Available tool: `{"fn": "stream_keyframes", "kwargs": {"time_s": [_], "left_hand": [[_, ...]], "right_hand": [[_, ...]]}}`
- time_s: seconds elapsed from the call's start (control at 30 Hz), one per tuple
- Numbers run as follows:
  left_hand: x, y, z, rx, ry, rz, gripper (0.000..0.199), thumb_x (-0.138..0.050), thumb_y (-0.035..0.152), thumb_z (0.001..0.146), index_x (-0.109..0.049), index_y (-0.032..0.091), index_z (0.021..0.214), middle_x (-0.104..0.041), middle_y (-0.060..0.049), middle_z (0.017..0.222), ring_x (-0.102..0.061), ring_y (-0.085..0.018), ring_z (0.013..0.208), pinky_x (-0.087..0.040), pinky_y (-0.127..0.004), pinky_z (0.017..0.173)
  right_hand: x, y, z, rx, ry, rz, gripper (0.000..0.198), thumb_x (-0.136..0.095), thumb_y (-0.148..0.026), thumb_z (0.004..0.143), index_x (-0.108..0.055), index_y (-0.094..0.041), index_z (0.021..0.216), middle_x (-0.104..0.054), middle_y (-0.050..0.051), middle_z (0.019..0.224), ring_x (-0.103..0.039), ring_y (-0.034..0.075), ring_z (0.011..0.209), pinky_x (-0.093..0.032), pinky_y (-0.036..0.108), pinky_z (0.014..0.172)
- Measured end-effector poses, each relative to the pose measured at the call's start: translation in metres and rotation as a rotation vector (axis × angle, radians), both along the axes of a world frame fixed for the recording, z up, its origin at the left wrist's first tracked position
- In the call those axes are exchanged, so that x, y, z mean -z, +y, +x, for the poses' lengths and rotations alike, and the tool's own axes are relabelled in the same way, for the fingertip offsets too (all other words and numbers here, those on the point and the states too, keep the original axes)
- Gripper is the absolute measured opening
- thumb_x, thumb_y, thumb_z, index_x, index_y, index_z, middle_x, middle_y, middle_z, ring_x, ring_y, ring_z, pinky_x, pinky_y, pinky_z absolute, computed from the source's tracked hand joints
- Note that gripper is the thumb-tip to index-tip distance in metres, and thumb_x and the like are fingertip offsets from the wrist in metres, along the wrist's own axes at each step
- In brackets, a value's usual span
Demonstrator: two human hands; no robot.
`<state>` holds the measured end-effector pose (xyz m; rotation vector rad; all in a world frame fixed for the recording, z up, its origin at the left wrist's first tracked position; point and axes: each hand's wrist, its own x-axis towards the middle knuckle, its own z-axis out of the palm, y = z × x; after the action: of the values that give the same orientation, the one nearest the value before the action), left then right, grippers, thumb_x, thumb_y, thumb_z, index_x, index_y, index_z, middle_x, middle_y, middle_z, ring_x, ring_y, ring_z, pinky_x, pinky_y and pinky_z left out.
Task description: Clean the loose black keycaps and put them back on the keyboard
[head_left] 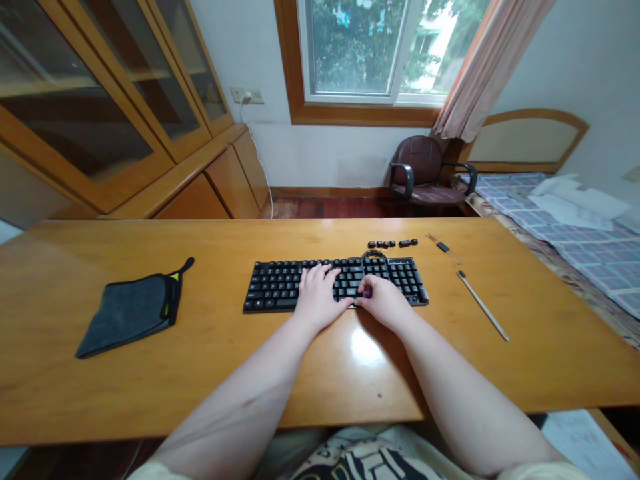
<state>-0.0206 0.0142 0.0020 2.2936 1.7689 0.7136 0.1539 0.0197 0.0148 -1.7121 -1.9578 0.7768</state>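
A black keyboard (273, 283) lies on the wooden desk in front of me. My left hand (317, 297) rests on its middle, palm down with the fingers spread over the keys. Closed in a pinch over the keys to the right of it, my right hand (385, 300) holds a small dark purple object (368, 292). Its kind is mostly hidden by the fingers. Several loose black keycaps (386, 245) sit in a row behind the keyboard. Near them is a wire keycap puller (443, 247) with a black middle.
A thin pale-handled brush (483, 307) lies on the right of the desk (215, 373). To the left is a folded grey cloth (133, 307) with a black loop. The keyboard's coiled cable (374, 253) lies at its back edge. An office chair (425, 170) stands beyond the desk.
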Motion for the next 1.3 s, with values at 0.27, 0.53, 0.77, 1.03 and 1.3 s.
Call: {"fn": "stream_keyframes", "kwargs": {"time_s": [0.27, 0.53, 0.77, 1.03, 1.3], "left_hand": [[0.000, 0.002, -0.002, -0.041, -0.096, 0.044, 0.030, -0.049, 0.037, 0.083, -0.061, 0.023, 0.106, -0.060, -0.007, 0.117, -0.047, -0.025, 0.117, -0.023, -0.050, 0.108], [0.003, 0.003, -0.001, -0.039, -0.062, 0.045, 0.037, -0.060, 0.037, 0.076, -0.059, 0.023, 0.110, -0.059, -0.008, 0.118, -0.045, -0.026, 0.119, -0.023, -0.050, 0.108], [0.005, 0.004, -0.002, -0.042, -0.066, 0.064, 0.032, -0.054, 0.036, 0.079, -0.059, 0.022, 0.108, -0.059, -0.008, 0.118, -0.046, -0.025, 0.118, -0.023, -0.050, 0.108], [0.004, 0.003, -0.001, -0.035, -0.103, 0.058, 0.029, -0.055, 0.032, 0.079, -0.060, 0.022, 0.106, -0.060, -0.008, 0.116, -0.047, -0.025, 0.117, -0.022, -0.052, 0.108], [0.002, 0.002, 0.000, -0.037, -0.118, 0.053, 0.028, -0.057, 0.029, 0.078, -0.060, 0.022, 0.105, -0.060, -0.007, 0.114, -0.047, -0.025, 0.117, -0.022, -0.051, 0.108]], "right_hand": [[-0.014, -0.001, 0.003, 0.240, 0.234, 0.245, 0.020, -0.055, -0.037, 0.075, -0.063, -0.019, 0.073, -0.058, -0.001, 0.061, -0.051, 0.013, 0.057, -0.040, 0.025, 0.057], [-0.030, -0.023, 0.001, 0.364, 0.529, 0.501, 0.026, -0.055, -0.039, 0.079, -0.067, -0.018, 0.087, -0.063, 0.002, 0.068, -0.056, 0.015, 0.061, -0.045, 0.028, 0.061], [-0.058, 0.029, 0.032, 0.235, 0.002, 0.414, 0.028, -0.054, -0.041, 0.079, -0.070, -0.021, 0.091, -0.066, 0.003, 0.067, -0.059, 0.017, 0.063, -0.044, 0.028, 0.062], [-0.024, 0.132, 0.042, 0.068, -0.521, 0.109, 0.033, -0.059, -0.029, 0.075, -0.066, -0.024, 0.108, -0.068, 0.010, 0.101, -0.061, 0.024, 0.093, -0.044, 0.032, 0.076], [-0.013, 0.146, 0.030, 0.011, -0.573, 0.044, 0.028, -0.065, -0.023, 0.069, -0.071, -0.022, 0.096, -0.069, 0.011, 0.095, -0.062, 0.025, 0.087, -0.044, 0.031, 0.073]]}}
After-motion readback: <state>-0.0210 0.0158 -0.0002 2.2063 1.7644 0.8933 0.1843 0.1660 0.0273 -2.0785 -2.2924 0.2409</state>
